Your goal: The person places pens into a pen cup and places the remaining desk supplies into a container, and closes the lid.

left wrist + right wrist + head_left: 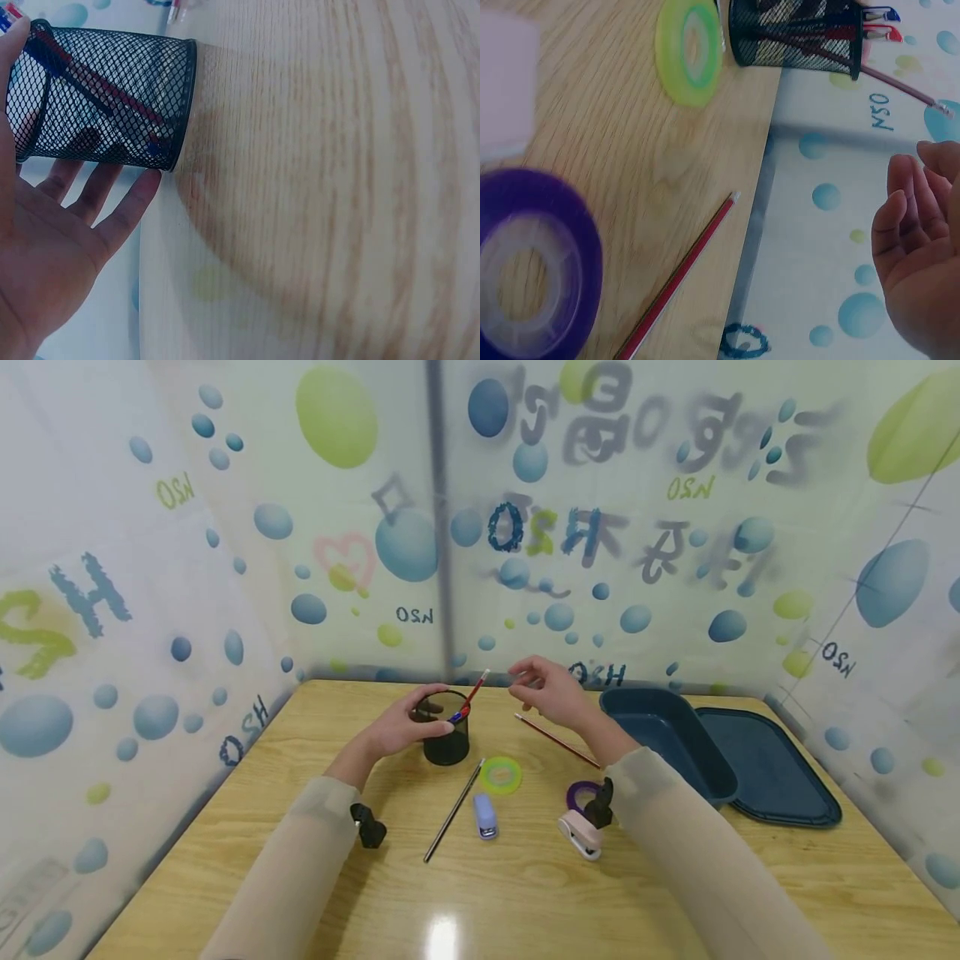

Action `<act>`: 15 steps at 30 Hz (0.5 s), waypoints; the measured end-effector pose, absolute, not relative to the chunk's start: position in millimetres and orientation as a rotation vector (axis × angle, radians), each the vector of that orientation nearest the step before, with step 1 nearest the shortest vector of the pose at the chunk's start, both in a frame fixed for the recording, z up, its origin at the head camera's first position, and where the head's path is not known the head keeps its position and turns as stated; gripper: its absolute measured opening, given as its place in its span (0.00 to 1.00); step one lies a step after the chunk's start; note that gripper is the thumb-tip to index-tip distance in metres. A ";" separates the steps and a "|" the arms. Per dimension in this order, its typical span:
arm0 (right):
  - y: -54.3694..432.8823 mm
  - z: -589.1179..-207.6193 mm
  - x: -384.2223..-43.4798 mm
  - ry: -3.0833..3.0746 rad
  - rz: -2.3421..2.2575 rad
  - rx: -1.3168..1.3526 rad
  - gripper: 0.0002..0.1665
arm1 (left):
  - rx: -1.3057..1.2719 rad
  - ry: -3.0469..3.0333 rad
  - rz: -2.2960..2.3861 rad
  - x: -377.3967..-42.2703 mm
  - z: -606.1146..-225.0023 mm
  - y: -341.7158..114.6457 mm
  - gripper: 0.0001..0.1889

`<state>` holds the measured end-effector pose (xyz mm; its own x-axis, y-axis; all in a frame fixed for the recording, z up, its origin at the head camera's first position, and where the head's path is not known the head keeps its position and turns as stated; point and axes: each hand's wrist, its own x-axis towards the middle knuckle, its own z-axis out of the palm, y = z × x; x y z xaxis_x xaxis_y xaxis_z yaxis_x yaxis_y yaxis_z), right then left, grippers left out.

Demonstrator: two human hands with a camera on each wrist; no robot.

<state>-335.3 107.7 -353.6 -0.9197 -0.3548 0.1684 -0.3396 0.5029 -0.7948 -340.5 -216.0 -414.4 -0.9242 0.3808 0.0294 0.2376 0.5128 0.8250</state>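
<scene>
My left hand (pixel 401 724) holds a black mesh pen holder (pixel 447 748) upright near the table's back edge, thumb at the rim and fingers around the far side. Inside it stand a blue-capped pen (pixel 883 13), a red-capped pen (pixel 883 32) and a red pencil (pixel 477 685) that leans out to the right. My right hand (pixel 553 693) hovers right of the holder, its fingers loosely bent with nothing between them. Below it, another red pencil (pixel 557 740) lies on the table. A dark pencil (pixel 453 812) lies in front of the holder.
Near the dark pencil are a yellow-green tape roll (pixel 489 777) and a lavender stapler (pixel 485 815). A purple tape roll (pixel 573 797) and a pink stapler (pixel 581 833) sit by my right forearm. Farther right, a dark blue bin (pixel 652 727) overlaps a flat dark tray (pixel 780 777).
</scene>
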 end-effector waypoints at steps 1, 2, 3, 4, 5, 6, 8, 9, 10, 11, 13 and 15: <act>111.5 -354.8 -335.5 2.712 -1.421 -0.621 0.20 | 0.532 2.597 1.376 -339.9 -413.8 -215.8 0.42; 115.2 -355.8 -336.0 2.716 -1.412 -0.617 0.20 | 0.530 2.598 1.375 -339.3 -413.2 -215.7 0.41; 118.7 -356.6 -336.0 2.719 -1.401 -0.608 0.20 | 0.529 2.601 1.373 -339.4 -413.5 -215.8 0.41; 121.8 -357.4 -336.4 2.720 -1.394 -0.598 0.21 | 0.527 2.606 1.369 -339.1 -413.4 -215.8 0.42; 124.5 -358.5 -337.0 2.719 -1.390 -0.587 0.20 | 0.526 2.611 1.365 -339.3 -413.6 -215.8 0.42; 127.0 -359.6 -337.6 2.719 -1.383 -0.574 0.21 | 0.524 2.614 1.361 -339.4 -414.0 -216.0 0.42; 131.4 -361.4 -338.5 2.714 -1.371 -0.557 0.21 | 0.520 2.616 1.360 -339.0 -413.8 -215.9 0.42; 133.3 -362.5 -339.0 2.712 -1.364 -0.556 0.21 | 0.518 2.616 1.359 -338.7 -413.7 -215.9 0.42; 135.2 -363.6 -339.6 2.710 -1.360 -0.554 0.21 | 0.517 2.615 1.361 -338.2 -413.2 -215.7 0.42; 137.2 -364.8 -340.3 2.711 -1.352 -0.558 0.20 | 0.516 2.613 1.362 -337.8 -412.8 -215.5 0.42; 141.4 -367.0 -341.5 2.713 -1.331 -0.572 0.20 | 0.519 2.609 1.367 -337.6 -412.4 -215.1 0.42; 145.5 -369.0 -342.7 2.716 -1.308 -0.591 0.19 | 0.524 2.606 1.371 -338.6 -413.1 -215.0 0.42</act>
<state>-342.7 145.5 -369.0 -0.9237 -0.3693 0.1019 -0.3099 0.5640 -0.7655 -338.6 -215.0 -413.1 -0.9276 0.3725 0.0286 0.2346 0.5212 0.8206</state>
